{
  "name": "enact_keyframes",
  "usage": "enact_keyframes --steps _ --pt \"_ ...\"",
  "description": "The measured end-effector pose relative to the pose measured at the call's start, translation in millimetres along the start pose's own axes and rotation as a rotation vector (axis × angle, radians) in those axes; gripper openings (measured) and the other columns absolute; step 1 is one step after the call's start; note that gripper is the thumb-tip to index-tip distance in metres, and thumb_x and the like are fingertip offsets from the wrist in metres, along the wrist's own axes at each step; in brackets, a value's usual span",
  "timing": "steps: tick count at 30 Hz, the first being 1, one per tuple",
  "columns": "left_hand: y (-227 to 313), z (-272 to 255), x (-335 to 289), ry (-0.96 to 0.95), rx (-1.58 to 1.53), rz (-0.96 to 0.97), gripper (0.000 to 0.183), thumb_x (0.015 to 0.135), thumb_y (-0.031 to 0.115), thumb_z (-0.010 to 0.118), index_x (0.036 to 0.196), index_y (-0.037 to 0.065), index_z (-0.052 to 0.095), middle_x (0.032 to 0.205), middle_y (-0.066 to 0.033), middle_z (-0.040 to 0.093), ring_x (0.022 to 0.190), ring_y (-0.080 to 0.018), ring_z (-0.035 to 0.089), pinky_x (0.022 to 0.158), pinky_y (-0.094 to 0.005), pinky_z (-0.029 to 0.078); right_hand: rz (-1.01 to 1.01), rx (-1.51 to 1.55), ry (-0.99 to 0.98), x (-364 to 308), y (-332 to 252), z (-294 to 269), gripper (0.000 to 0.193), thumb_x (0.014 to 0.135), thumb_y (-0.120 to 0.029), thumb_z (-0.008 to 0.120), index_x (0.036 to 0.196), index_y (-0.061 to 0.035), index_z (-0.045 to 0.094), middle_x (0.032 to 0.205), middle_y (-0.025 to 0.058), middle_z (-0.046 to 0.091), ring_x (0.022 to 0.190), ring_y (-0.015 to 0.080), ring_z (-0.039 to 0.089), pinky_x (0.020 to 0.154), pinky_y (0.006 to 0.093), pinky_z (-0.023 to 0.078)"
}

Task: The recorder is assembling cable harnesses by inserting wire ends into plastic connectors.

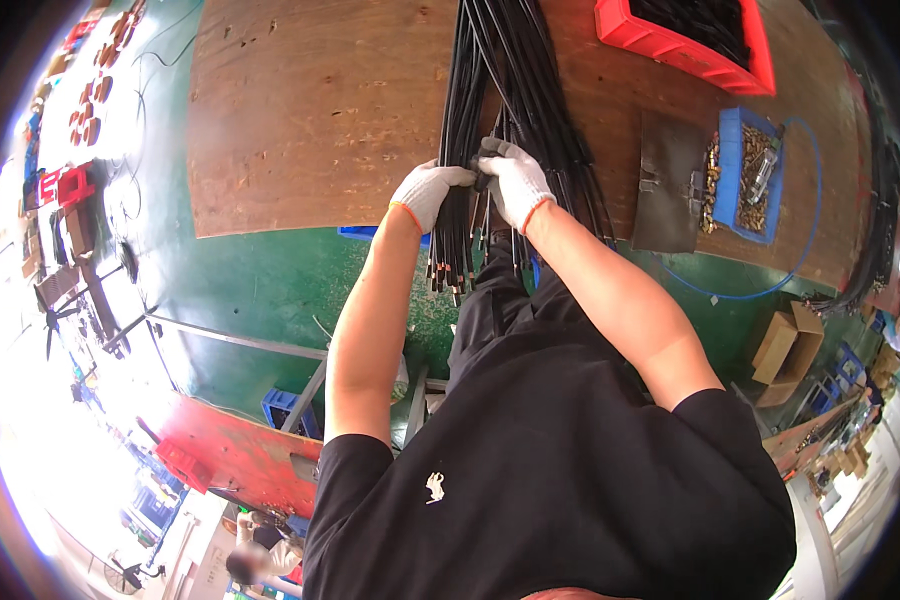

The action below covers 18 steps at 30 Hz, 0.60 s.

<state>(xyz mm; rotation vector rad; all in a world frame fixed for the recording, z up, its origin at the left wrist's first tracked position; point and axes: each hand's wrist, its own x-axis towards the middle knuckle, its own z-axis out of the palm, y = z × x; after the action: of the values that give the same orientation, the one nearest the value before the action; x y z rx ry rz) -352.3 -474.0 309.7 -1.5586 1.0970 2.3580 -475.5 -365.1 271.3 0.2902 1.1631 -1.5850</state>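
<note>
A thick bundle of long black cables (505, 85) lies across the wooden table and hangs over its near edge. Coppery tips show on several of the lower ends. My left hand (430, 195), in a white glove with an orange cuff, is closed around the left part of the bundle. Close beside it, my right hand (515, 182) wears a matching glove with dark fingertips and is closed on cables at the bundle's middle. The exact strands between my fingers are partly hidden by the gloves.
On the brown table (310, 120) stand a red crate (670, 50) of black parts and a blue bin (730, 150) of small brass-coloured fittings. A dark plate (667, 180) and a thin blue hose (818, 165) lie nearby. An open cardboard box (788, 350) sits at right; another person (260, 560) is far behind.
</note>
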Motion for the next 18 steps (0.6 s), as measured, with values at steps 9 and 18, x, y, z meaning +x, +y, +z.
enact_keyframes --steps 9,18 --pt "-19 -4 18 -0.121 -0.140 -0.108 0.016 0.086 0.007 0.074 0.098 -0.003 0.074 0.083 -0.0127 0.075 0.068 -0.0250 0.074 0.064 -0.0371 0.063 -0.113 -0.015 0.262 -36 3 -27 0.018 0.102 -0.010 0.067 0.111 -0.0035 0.053 0.091 0.0120 0.070 0.078 0.0223 0.073 0.074 0.0370 0.062" --pt "-30 2 24 -0.090 -0.233 -0.160 0.019 0.091 0.008 0.068 0.106 -0.001 0.074 0.093 -0.0119 0.078 0.079 -0.0239 0.077 0.074 -0.0378 0.065 -0.413 -0.715 0.430 -32 14 -33 0.033 0.097 -0.032 0.079 0.102 -0.0036 0.064 0.088 0.0102 0.072 0.076 0.0209 0.068 0.076 0.0371 0.056"
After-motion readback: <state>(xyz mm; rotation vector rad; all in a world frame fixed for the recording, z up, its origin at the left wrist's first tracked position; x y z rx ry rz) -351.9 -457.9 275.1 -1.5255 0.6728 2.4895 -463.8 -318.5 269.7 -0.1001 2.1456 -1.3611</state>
